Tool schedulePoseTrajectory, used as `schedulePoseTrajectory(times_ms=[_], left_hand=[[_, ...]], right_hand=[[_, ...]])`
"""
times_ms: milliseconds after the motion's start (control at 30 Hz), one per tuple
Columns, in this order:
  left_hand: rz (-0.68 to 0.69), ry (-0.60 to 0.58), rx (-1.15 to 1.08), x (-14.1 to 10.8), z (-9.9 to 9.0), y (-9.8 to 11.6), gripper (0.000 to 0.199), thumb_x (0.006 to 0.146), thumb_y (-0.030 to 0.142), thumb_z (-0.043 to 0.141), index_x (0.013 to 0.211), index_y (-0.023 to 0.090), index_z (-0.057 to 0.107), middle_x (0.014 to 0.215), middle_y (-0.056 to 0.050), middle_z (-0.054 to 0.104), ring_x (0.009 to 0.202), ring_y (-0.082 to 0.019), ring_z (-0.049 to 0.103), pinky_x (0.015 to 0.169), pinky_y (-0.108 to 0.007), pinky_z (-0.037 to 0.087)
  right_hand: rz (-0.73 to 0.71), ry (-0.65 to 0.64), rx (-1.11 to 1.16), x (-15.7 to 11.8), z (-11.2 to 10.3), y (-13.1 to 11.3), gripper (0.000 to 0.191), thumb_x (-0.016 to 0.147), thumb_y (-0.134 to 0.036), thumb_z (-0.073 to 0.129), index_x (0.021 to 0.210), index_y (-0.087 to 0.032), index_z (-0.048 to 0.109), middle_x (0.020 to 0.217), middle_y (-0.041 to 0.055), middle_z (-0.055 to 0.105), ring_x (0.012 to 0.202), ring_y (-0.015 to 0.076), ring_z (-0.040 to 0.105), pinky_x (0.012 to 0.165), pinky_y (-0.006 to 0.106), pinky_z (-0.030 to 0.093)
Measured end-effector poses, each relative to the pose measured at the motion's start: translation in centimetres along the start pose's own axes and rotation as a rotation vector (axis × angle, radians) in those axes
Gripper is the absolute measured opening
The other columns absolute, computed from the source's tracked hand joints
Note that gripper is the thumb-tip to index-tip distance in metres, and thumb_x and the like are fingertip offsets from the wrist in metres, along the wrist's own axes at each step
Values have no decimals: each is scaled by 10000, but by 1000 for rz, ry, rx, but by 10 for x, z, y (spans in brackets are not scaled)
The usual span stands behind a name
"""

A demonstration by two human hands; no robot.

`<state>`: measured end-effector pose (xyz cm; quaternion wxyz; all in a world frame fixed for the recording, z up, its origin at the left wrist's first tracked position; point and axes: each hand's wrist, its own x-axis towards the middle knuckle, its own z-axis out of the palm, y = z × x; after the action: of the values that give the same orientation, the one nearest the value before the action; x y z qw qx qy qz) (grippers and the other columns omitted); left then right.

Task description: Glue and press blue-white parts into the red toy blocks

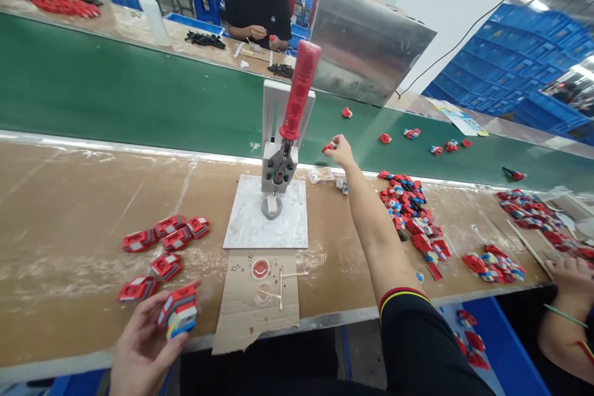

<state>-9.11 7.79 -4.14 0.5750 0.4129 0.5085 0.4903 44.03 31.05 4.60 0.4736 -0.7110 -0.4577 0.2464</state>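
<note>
My left hand [143, 343] grips a red, white and blue plastic toy part [180, 311] at the table's near edge. Beyond it lie several red and grey toy parts [167, 232] in a loose group. Stretched forward over the green belt's near edge, my right hand [341, 151] pinches a small red piece [329, 146]. Left of my right arm stands a hand press [281, 167] with a red handle [301, 90], its lever raised. A small whitish block sits under the press head on the pale base plate [239, 223].
Cardboard [229, 315] before the press carries a small cup of red liquid [260, 269] and cotton swabs [281, 289]. Red and blue parts [408, 204] are heaped right. Several pieces lie on the green belt [139, 93]. A co-worker's arm [568, 297] is at far right; another person [257, 6] sits opposite.
</note>
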Motion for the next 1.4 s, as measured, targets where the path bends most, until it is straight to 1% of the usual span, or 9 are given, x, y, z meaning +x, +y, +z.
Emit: schedulePoseTrajectory(times_ms=[167,267,400,567,700,867,1000,1233,1400], left_hand=[[138,-38,27,19,11,19,590,639,297,1005,1146,315,704,1173,-61,837,1020,-303,827,741,-299,712],[241,-81,-23,44,43,45,549,629,294,1011,1092,300,716,1196,-75,827,1097,-316,812,820,-341,716],[192,-278,-14,89,91,73,533,632,326,1008,1078,226,733,1086,-94,833,951,-280,828,838,-375,712],[287,-478,-2,128,135,78,324,835,329,847,1096,185,721,1096,-40,825,1034,-225,803,950,-376,656],[413,-432,27,152,158,64,402,776,272,893,1090,197,654,987,2,801,971,-192,777,959,-377,608],[558,-415,135,170,174,45,457,705,217,934,1012,209,594,991,-58,759,901,-198,740,853,-366,576],[599,-469,172,166,181,41,405,738,223,890,1021,202,601,989,-49,742,868,-183,714,837,-359,552],[614,-435,246,161,185,34,401,757,208,856,1069,197,604,985,-24,736,890,-183,703,849,-353,525],[694,-346,317,155,187,28,414,786,196,861,1096,225,589,1013,-36,746,920,-217,727,836,-376,581]], right_hand=[[-60,-3,-379,7,5,17,420,635,-181,815,902,-236,495,1194,127,517,1156,317,452,1117,539,394],[-88,-30,-486,1,-2,23,351,694,-216,808,931,-221,549,1204,139,519,1178,343,472,1137,549,391],[-176,38,-510,-7,-13,17,324,888,-324,664,1170,-187,584,1350,203,499,1362,391,430,1200,619,336],[-677,258,-117,-51,-6,-35,443,1074,-593,380,1337,-288,564,1336,107,556,1293,314,587,1093,593,520],[-838,132,160,-103,15,-103,558,1019,-776,426,1385,-376,558,1407,42,568,1408,306,574,1156,546,536],[-766,-16,194,-140,31,-152,877,825,-909,632,1489,-356,480,1550,50,520,1563,367,425,1271,585,446],[-737,-9,153,-157,32,-161,754,896,-861,594,1437,-337,544,1570,47,530,1591,368,392,1246,547,474],[-748,-106,195,-164,41,-161,718,897,-779,690,1436,-343,502,1330,31,687,1403,307,612,1097,452,576],[-1055,-86,139,-187,37,-152,353,995,-413,730,1324,-346,623,1212,10,737,1135,244,696,991,454,604]])
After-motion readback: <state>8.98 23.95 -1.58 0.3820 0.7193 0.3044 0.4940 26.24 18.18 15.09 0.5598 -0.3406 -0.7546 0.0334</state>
